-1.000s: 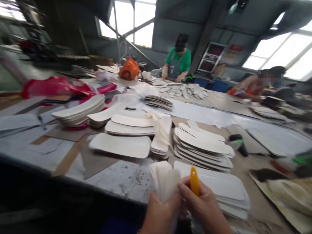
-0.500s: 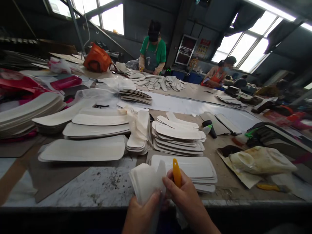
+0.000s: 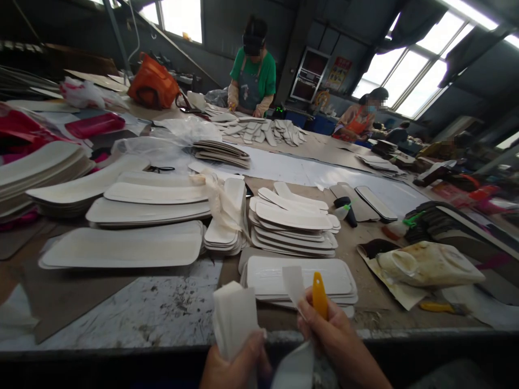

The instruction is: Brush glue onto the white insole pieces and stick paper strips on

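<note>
My left hand [image 3: 235, 364] is closed round a stack of thin white sheets [image 3: 234, 319], held upright at the table's near edge. My right hand [image 3: 338, 343] is closed on a yellow scraper [image 3: 319, 294] and also pinches a single white sheet [image 3: 293, 283] that stands apart from the stack. A white strip [image 3: 294, 367] hangs below the right hand. Just beyond my hands lies a pile of white rounded pieces [image 3: 300, 278] on the table [image 3: 141, 310].
Many stacks of white shaped pieces [image 3: 292, 221] cover the table, with larger ones [image 3: 121, 246] at the left. A black-capped bottle [image 3: 344, 210] and a glue-stained bag [image 3: 430, 265] are at the right. A person in green [image 3: 252, 67] and another in orange [image 3: 360, 119] work at the far side.
My right hand has drawn one white sheet off the stack and moved right, away from my left hand. The camera has turned slightly, shifting the scene left.
</note>
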Motion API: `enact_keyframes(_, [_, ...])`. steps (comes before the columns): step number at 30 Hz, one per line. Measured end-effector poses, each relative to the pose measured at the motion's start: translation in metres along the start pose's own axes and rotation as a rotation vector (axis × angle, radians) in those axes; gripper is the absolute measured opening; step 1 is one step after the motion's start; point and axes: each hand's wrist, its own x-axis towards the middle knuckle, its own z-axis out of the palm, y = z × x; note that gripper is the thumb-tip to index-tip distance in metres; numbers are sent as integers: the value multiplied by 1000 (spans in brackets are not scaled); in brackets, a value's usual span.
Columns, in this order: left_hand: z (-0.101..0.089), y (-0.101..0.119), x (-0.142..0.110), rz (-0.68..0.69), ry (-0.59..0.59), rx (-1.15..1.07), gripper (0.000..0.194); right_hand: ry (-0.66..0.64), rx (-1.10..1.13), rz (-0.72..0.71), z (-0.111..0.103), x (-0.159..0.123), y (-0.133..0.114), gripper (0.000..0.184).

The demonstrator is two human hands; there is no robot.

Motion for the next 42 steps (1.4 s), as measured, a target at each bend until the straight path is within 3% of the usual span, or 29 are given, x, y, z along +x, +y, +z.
enact_keyframes(4, [-9, 29, 23, 126, 59, -11, 47, -203, -354, -117, -24, 23, -35, 40])
enact_keyframes(7, [-8, 45, 44, 158, 67, 109, 53, -380, -491, -102, -23, 47, -54, 33])
enact_keyframes(10, [-4, 52, 57, 148, 2, 204, 48, -454, -582, -114, -15, 69, -60, 27])
enact_keyframes(18, [1, 53, 62, 101, 13, 236, 40, -461, -868, -197, -5, 95, -55, 23])
enact_keyframes(27, [7, 66, 58, 122, 4, 391, 24, -396, -1083, -259, 1, 94, -58, 20])
enact_keyframes(34, [10, 66, 66, 204, 32, 497, 33, -361, -1174, -285, 5, 90, -59, 22])
enact_keyframes(42, [13, 66, 63, 227, 53, 522, 30, -326, -1257, -310, 10, 88, -56, 24])
